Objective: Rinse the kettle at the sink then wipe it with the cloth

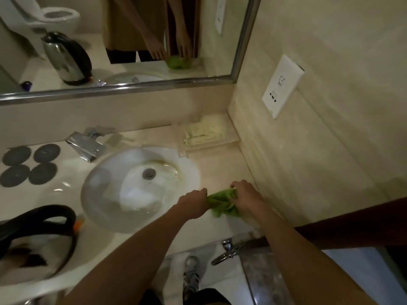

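I grip green cloth (222,204) with left hand (193,203) and right hand (246,198), twisting. Wipe step starting. Next: reach kettle (33,243), far left of left hand.

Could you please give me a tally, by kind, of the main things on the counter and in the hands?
Kettle: 1
Cloth: 1
Coasters: 4
Tap: 1
Tray: 1
Total: 8

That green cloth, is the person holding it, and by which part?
Yes. The left hand grips one end of the green cloth and the right hand grips the other, bunched between them.
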